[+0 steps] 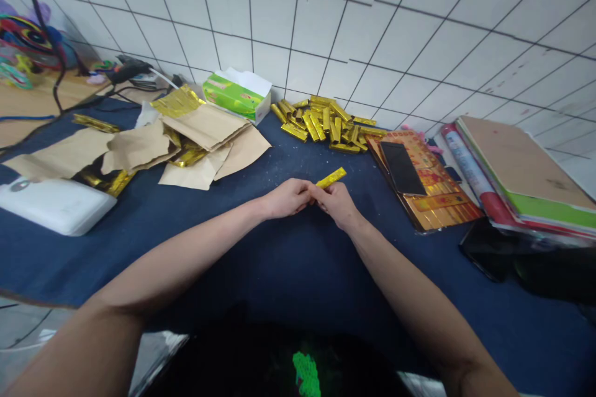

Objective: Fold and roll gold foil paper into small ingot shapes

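A gold foil paper roll [332, 177], slim and stick-like, points up and to the right out of my hands. My right hand [339, 203] grips it with thumb and fingers. My left hand [289, 198] meets it fingertip to fingertip, its fingers curled closed; what they pinch at the near end is hidden. Beyond my hands, against the wall, lies a heap of similar gold foil rolls [327, 124]. Both hands are over the dark blue tablecloth [298, 273].
On the left lie brown paper sheets [205, 126], gold foil sheets [177, 101] and a white case-like object [56, 203]. A green tissue pack [237, 95] stands by the tiled wall. To the right, a black phone [402, 167] rests on a gold-red packet [442, 201], beside stacked books [531, 161].
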